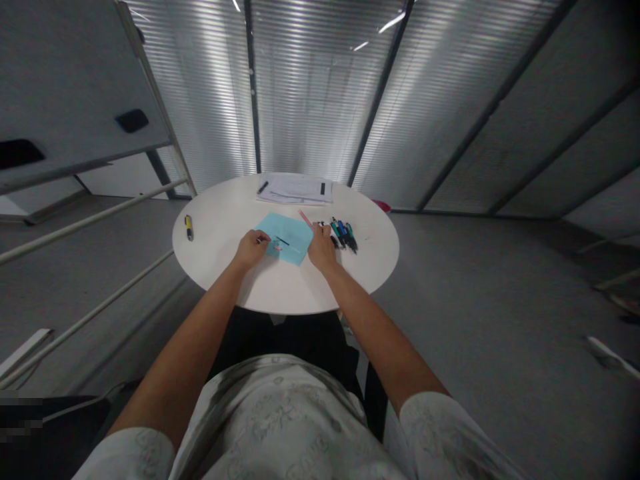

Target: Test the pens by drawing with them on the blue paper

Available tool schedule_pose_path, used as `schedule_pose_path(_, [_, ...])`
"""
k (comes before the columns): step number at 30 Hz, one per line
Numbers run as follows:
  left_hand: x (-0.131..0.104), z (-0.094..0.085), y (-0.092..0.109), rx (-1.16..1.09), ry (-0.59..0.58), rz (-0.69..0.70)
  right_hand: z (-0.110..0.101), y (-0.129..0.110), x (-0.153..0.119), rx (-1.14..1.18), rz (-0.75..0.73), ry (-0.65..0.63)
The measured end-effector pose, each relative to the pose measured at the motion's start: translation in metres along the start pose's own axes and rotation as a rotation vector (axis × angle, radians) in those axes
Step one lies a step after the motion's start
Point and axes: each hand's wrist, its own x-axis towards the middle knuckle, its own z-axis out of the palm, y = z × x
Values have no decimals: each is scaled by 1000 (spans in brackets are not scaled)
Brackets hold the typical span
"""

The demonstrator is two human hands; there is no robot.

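1. Blue sheet (pixel 296 232) is lying on rnd white tbl (pixel 283 293), btwn L hand (pixel 250 249) & R hand (pixel 323 249).
2. L hand's fingers are sitting close together nr small dark item (pixel 259 240); can't tell if clamped.
3. Pink strip (pixel 305 217) is poking out by R hand's fingers; can't tell if they're gripping it.
4. Pens (pixel 345 234) are lying just right of R hand, papers (pixel 299 189) at far side.

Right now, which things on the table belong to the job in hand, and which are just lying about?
Apparently in use:
blue paper, left hand beside it
pink strip, at the right hand

Lying about:
pens, right
papers, back
yellow-and-black stick, left
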Motion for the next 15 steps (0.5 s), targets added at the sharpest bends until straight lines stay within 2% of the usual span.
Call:
schedule_pose_path(4, [-1,0,1,-5,-4,-16,-4,-1,-1,29,-15,20])
schedule_pose_path(9, [-1,-1,3,-7,5,-22,-10,-7,-6,45,-34,-43])
schedule_pose_path(15, [0,0,2,-27,0,2,-12,-8,-12,-11,-208,-181])
